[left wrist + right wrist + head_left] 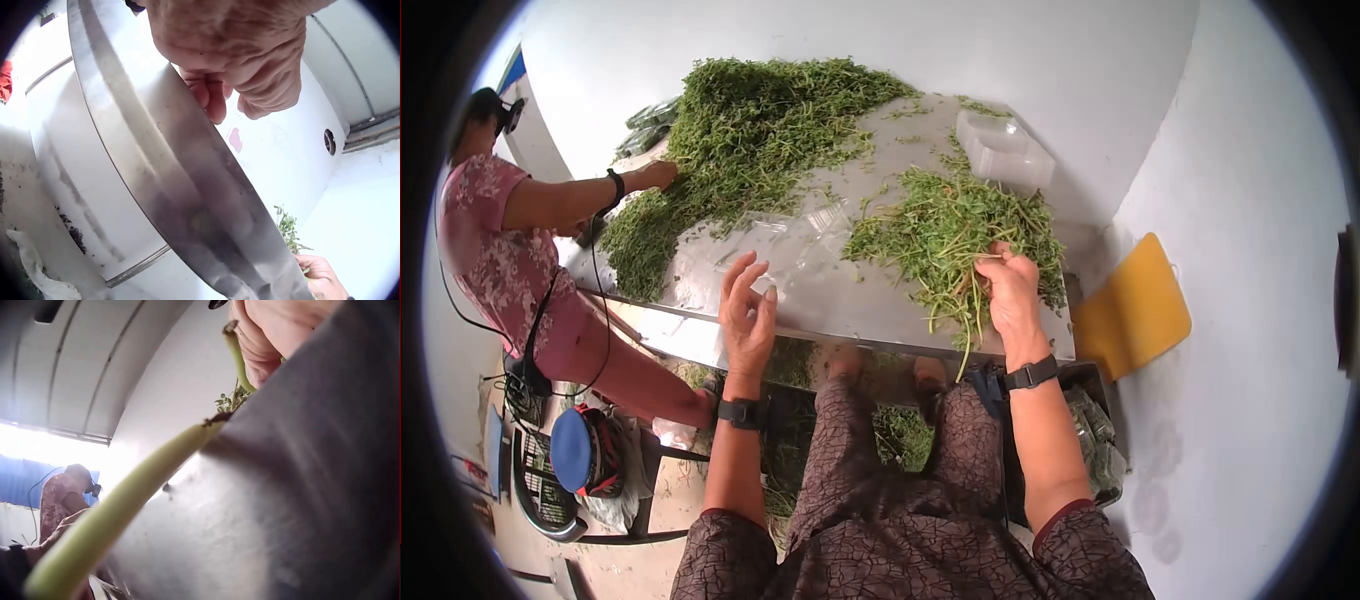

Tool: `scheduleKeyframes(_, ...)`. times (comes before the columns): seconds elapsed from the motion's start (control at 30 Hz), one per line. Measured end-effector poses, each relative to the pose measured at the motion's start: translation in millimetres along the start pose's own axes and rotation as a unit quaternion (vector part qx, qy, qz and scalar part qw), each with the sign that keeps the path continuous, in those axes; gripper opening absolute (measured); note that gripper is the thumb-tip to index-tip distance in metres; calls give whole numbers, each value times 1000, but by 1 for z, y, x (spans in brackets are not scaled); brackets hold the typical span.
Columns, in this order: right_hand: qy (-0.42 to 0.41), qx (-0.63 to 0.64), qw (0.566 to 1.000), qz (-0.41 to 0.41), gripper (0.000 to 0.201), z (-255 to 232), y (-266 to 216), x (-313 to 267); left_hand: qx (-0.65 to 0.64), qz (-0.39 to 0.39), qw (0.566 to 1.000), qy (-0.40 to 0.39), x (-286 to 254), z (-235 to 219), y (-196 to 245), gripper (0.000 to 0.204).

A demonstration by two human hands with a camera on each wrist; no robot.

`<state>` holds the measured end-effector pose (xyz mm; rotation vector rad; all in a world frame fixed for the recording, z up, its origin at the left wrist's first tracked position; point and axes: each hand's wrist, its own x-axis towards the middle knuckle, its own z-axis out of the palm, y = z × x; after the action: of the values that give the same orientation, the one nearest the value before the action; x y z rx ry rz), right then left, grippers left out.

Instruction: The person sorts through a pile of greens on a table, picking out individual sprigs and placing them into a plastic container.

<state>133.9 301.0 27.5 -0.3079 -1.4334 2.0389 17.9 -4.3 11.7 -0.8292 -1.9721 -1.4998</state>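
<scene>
My right hand pinches thin leafy green stems at the near right of the metal table. Those stems belong to a loose pile in front of it, and a few long ends hang over the table's edge. In the right wrist view, a thick pale-green stem crosses close to the camera. My left hand is held up near the front edge with fingers loosely bent and nothing in them. Just beyond it lies a clear plastic container. From the left wrist, the metal edge passes below the hand.
A large heap of greens covers the table's back left, where another person reaches in. Stacked clear trays stand at the back right. A yellow board leans by the right wall. Beneath the table is a crate with bagged greens.
</scene>
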Motion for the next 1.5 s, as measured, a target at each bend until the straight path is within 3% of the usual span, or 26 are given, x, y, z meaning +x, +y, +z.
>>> scheduleKeyframes(0.13,7,28,1000,-2,15,0,3,1,34,36,997,-60,0,8,-9,36)
scheduleKeyframes(0.2,-4,8,1000,-4,16,0,2,-2,108,72,991,-22,5,9,-12,37)
scheduleKeyframes(0.4,12,33,999,-19,20,4,-2,-7,238,56,969,48,10,22,3,44)
scheduleKeyframes(0.47,29,74,997,1,21,5,-1,-8,303,156,934,105,7,26,11,47)
scheduleKeyframes(0.5,28,68,997,2,23,4,1,-5,281,101,950,87,2,28,19,41)
scheduleKeyframes(0.53,30,71,997,4,23,2,3,-5,282,103,950,83,1,29,25,41)
scheduleKeyframes(0.63,23,61,998,-7,20,4,1,-6,319,165,930,77,2,40,45,37)
scheduleKeyframes(0.73,16,67,998,-9,15,5,1,-6,211,192,958,10,1,59,74,33)
scheduleKeyframes(0.8,14,64,998,-7,11,5,1,-5,121,156,978,-63,3,77,96,36)
scheduleKeyframes(0.83,-3,34,999,-9,13,4,1,-5,121,156,978,-64,2,88,101,36)
scheduleKeyframes(0.9,-35,5,999,-14,13,3,-2,-5,32,120,983,-137,0,109,109,49)
scheduleKeyframes(1.03,-42,76,996,-36,12,11,-5,-12,4,51,977,-207,-7,142,100,68)
scheduleKeyframes(1.13,-74,6,995,-60,16,13,-4,-10,-3,14,977,-213,-9,152,96,74)
scheduleKeyframes(1.17,-88,21,995,-53,11,15,-6,-15,43,31,985,-164,-15,159,87,68)
scheduleKeyframes(1.2,-91,21,994,-50,11,12,-3,-13,45,29,985,-162,-13,156,91,68)
scheduleKeyframes(1.27,-158,-79,980,-97,14,5,6,-8,-115,-97,961,-230,-5,149,101,59)
scheduleKeyframes(1.3,-169,-80,980,-66,22,12,-9,-16,-153,-88,962,-208,-9,151,92,47)
scheduleKeyframes(1.4,-218,-51,972,-73,29,13,-6,-15,-258,-124,945,-160,-12,155,81,36)
scheduleKeyframes(1.43,-229,-96,966,-76,29,13,-10,-17,-337,-194,913,-126,-11,153,91,27)
scheduleKeyframes(1.5,-228,-106,966,-67,29,14,-14,-18,-308,-228,912,-148,-8,144,92,27)
